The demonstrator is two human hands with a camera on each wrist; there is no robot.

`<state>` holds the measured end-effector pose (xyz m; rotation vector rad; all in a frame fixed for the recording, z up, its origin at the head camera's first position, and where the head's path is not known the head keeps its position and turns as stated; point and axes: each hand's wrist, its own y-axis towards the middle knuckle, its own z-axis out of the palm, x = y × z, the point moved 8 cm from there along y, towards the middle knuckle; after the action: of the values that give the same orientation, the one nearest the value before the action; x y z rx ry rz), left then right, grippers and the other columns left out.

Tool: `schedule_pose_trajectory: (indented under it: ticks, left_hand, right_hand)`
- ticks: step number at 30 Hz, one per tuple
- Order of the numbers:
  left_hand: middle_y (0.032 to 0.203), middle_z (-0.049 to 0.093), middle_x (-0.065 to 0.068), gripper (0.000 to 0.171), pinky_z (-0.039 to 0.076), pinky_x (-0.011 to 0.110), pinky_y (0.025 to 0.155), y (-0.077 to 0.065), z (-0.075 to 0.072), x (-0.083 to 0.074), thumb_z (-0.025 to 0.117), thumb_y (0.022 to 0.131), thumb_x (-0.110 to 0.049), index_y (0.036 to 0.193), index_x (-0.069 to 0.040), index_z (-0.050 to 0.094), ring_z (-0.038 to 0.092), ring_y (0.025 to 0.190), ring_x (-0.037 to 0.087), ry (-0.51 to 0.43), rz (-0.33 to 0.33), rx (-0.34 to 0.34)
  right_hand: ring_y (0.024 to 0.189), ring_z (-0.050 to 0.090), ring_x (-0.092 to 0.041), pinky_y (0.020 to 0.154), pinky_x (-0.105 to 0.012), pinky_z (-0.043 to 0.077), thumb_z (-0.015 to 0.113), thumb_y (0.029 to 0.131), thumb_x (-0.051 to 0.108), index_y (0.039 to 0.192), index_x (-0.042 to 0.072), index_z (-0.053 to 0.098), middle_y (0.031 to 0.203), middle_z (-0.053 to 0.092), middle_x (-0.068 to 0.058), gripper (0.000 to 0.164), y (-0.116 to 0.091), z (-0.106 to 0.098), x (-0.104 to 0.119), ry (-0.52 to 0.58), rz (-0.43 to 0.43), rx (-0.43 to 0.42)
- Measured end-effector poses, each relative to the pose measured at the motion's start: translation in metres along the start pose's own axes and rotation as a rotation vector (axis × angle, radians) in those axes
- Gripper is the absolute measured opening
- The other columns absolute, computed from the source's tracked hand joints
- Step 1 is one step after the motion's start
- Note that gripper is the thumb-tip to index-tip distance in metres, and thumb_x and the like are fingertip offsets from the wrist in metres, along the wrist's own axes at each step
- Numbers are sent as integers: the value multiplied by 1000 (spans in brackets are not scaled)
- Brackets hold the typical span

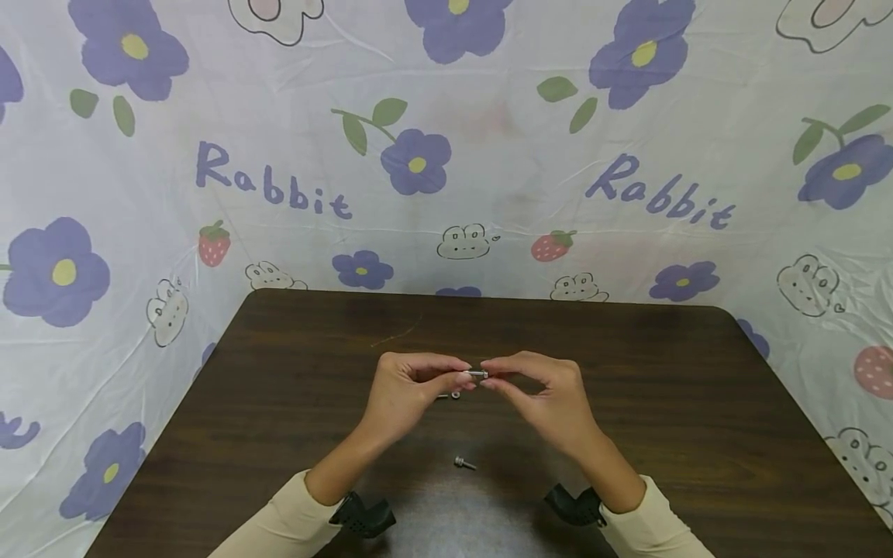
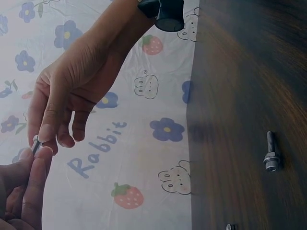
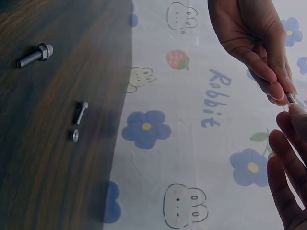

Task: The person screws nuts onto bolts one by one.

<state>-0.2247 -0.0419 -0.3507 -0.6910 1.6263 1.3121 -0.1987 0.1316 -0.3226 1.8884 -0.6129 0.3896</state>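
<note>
Above the middle of the table, my left hand (image 1: 401,395) pinches a small metal screw (image 1: 477,373) between thumb and fingertips. My right hand (image 1: 547,391) meets it from the other side, thumb and index finger closed at the screw's right end. Fingers cover part of the screw in both wrist views. Below the hands lies a larger bolt (image 1: 464,463) with a nut on its shank near the head, clear in the left wrist view as the bolt (image 2: 271,152). Under the left fingertips are a small screw (image 3: 81,112) and a nut (image 3: 74,135), side by side on the tabletop.
The dark wood-grain table (image 1: 265,434) ends at a white curtain (image 1: 488,178) printed with flowers, rabbits and strawberries, which hangs behind and along both sides. A thin light thread or scratch (image 1: 398,337) shows toward the back. Dark cameras (image 1: 366,518) sit on both wrists.
</note>
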Motion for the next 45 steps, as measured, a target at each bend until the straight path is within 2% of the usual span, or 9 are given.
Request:
schedule_pose_trajectory:
  ticks: [3, 9, 18, 25, 29, 32, 36, 40, 45]
  left_hand:
    - [88, 77, 13, 11, 63, 41, 69, 0, 0, 0, 77, 89, -4, 98, 2, 79, 77, 79, 27, -6, -7, 1]
    - [88, 77, 14, 10, 63, 37, 68, -1, 2, -1, 77, 89, -2, 98, 1, 79, 77, 78, 27, -17, -3, 2]
    - [89, 77, 13, 11, 63, 36, 67, -1, 5, -7, 76, 90, -2, 99, 4, 78, 77, 79, 27, -13, 40, 6]
    - [89, 78, 12, 10, 63, 40, 67, -1, 7, -10, 76, 89, -1, 97, 4, 78, 77, 80, 26, -11, 63, 6]
    - [89, 78, 12, 12, 63, 39, 67, -1, 6, -9, 76, 89, -1, 98, 8, 77, 77, 79, 26, -9, 50, -2]
    - [88, 78, 11, 12, 63, 38, 67, -2, 3, -8, 76, 90, -2, 98, 6, 77, 77, 79, 26, -1, 42, -11]
    - [88, 77, 12, 10, 62, 45, 68, -1, 0, -7, 75, 91, -3, 98, 2, 79, 77, 78, 25, 16, 45, -19]
    - [88, 77, 13, 10, 61, 51, 67, 0, 0, -7, 75, 91, -3, 98, 2, 79, 77, 78, 26, 15, 48, -16]
    - [88, 77, 12, 9, 63, 43, 67, 0, 2, -7, 75, 90, -2, 98, 1, 79, 76, 79, 30, -4, 50, -7]
  right_hand:
    - [81, 73, -16, 69, -29, 60, 84, 74, -13, 101, 5, 80, 91, 77, -2, 32, 0, 0, 1, 6, -8, 5]
    - [81, 72, -13, 71, -20, 57, 82, 80, -8, 100, 8, 79, 91, 76, -1, 26, -1, 2, 0, 10, 14, 15]
    - [76, 72, -16, 69, -26, 59, 75, 89, -5, 93, 11, 77, 85, 76, 0, 16, -3, 5, -5, 24, 95, 28]
    - [69, 66, -10, 63, -23, 54, 65, 97, -3, 78, 17, 73, 76, 72, 7, 29, -2, 8, -6, -4, 123, 19]
    - [68, 68, -13, 64, -21, 54, 59, 101, 0, 86, 14, 74, 78, 74, 1, 25, -3, 6, -8, 6, 137, 16]
    - [78, 73, -15, 72, -27, 60, 67, 97, 0, 104, 10, 74, 88, 76, -1, 14, -3, 3, -8, 20, 151, 30]
    - [84, 74, -14, 74, -32, 61, 82, 83, -2, 119, 11, 72, 97, 76, 0, 39, -2, 2, -4, 3, 122, 44]
    - [85, 74, -15, 75, -28, 60, 84, 79, -4, 116, 10, 74, 96, 77, -2, 41, -1, 0, -1, -2, 66, 22]
    - [86, 75, -17, 78, -23, 59, 82, 79, -9, 105, 7, 78, 96, 78, -4, 30, -1, -2, -1, 30, 41, -6]
